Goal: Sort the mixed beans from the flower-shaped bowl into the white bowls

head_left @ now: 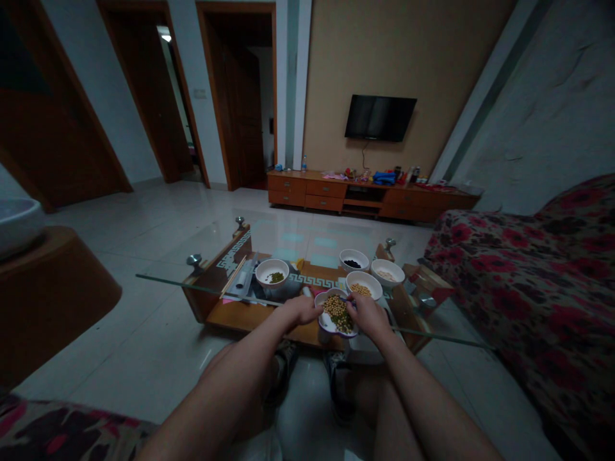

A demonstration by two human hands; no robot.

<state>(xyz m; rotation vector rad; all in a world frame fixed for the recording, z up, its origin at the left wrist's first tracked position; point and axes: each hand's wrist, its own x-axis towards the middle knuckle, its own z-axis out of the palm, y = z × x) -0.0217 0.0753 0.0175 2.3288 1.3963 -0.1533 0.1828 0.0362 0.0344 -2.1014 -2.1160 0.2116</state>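
A white bowl with a purple scalloped rim [325, 336] holds yellow soybeans mixed with green beans. My left hand [303, 310] is closed on its left edge. Over the bowl's right side, my right hand [368, 314] has its fingers pinched together; a small dark bluish piece shows by the fingertips, too unclear to name. Just behind stands a white bowl of soybeans [361, 289]. Past it are a bowl of black beans [353, 263] and a bowl with pale contents [387, 274]. To the left, another white bowl holds some green beans [276, 278].
The bowls stand on a glass-topped coffee table [168, 280] with a wooden lower shelf. Chopsticks [233, 276] lie at its left. A flowered sofa [523, 269] is on the right, a brown stool [57, 301] on the left. A TV cabinet [327, 195] stands against the far wall.
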